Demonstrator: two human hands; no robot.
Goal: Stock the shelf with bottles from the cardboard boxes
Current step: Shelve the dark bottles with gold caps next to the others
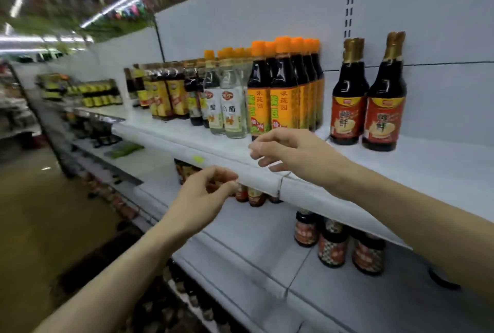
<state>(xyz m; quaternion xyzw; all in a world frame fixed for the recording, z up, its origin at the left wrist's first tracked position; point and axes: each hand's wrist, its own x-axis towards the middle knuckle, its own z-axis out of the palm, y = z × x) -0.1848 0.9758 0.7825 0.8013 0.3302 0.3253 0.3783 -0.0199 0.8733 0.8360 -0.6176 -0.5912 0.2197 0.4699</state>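
A white shelf [401,169] carries rows of bottles: dark soy sauce bottles with orange caps and yellow labels [283,86], clear vinegar bottles [232,102], and two dark bottles with gold foil necks and red labels [385,97]. My right hand [288,151] hovers just in front of the orange-capped row, fingers loosely curled, holding nothing. My left hand [205,193] is lower, at the shelf's front edge, fingers curled and empty. No cardboard box is in view.
A lower shelf [267,247] holds short dark jars with red labels [334,247]. More bottles [165,94] stand further left along the upper shelf. The brown aisle floor [40,212] runs along the left. The view is blurred.
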